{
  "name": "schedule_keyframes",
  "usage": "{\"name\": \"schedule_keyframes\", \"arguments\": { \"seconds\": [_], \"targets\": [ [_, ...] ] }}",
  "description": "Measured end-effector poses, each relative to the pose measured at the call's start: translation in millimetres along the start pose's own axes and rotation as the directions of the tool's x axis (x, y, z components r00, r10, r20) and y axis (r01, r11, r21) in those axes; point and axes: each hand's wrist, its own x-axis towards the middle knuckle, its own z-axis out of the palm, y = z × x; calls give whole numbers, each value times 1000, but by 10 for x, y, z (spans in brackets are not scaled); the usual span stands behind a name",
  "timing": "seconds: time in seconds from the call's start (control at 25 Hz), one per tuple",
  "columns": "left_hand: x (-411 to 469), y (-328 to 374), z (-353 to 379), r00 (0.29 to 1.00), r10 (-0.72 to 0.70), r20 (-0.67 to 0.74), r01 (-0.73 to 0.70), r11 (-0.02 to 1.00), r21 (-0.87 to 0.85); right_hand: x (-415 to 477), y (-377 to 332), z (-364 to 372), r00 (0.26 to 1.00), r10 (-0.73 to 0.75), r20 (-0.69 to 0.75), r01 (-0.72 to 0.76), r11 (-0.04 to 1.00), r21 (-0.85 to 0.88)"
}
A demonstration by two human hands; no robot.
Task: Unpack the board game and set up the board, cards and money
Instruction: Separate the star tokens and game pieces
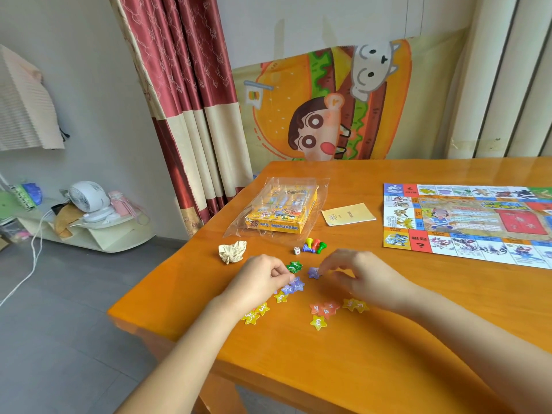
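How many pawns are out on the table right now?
4, in one cluster right of the die: blue pawn, yellow pawn, red pawn, green pawn. More may remain in the box.

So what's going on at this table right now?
A person is sorting numbered star tokens on the orange table. Their left grip is curled beside the green stars. The right grip, blurred, reaches toward a purple star. Whether either actually holds one is unclear. The board lies unfolded on the right. The yellow game box sits in its plastic wrap, with a die, pawns and a leaflet nearby.
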Motion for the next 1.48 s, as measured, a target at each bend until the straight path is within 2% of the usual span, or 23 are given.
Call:
{"name": "schedule_keyframes", "arguments": {
  "seconds": [0.08, 0.24, 0.48, 0.56, 0.68, 0.76, 0.92, 1.12, 1.2, 1.32, 1.48],
  "targets": [
    [-9, -16, -75, 999, -20, 36, 21, 1000, -23, 136, 79, -16, 991, 130, -26, -131, 989, -64],
    [-54, -36, -131, 992, -37, 121, 41, 999, -30, 328, 165, 38, 951, 294, 97, -289, 955, -68],
    [27, 98, -21, 997, -18, 74, 19, 1000, -12, 372, 129, 152, 961, 270, 60, -270, 963, -1],
    [44, 148, -33, 1000, -17, 18, 17, 1000, 11, 359, 96, 176, 963, 268, 20, -269, 962, 40],
    [-1, 136, -138, 988, -64, -137, 83, 987, 137, 345, 72, 200, 965, 264, 4, -264, 962, 64],
    [-86, 80, -185, 983, -83, -164, 123, 959, 254, 343, 85, 188, 961, 275, 41, -277, 959, 65],
    [-250, 85, -94, 999, 13, -52, 5, 941, 338, 334, 148, 131, 941, 312, 132, -325, 941, 92],
    [-260, 210, -4, 992, 92, 81, -109, 967, 229, 319, 133, 172, 952, 300, 62, -305, 947, 100],
    [-250, 248, 7, 990, 111, 84, -126, 969, 213, 297, 129, 171, 954, 296, 50, -300, 947, 114],
    [-273, 256, 8, 991, 122, 64, -134, 957, 257, 283, 133, 159, 954, 297, 42, -299, 948, 108],
    [-313, 207, 106, 980, 145, 139, -181, 939, 294, 290, 117, 172, 953, 301, 12, -301, 949, 93]
  ]
}}
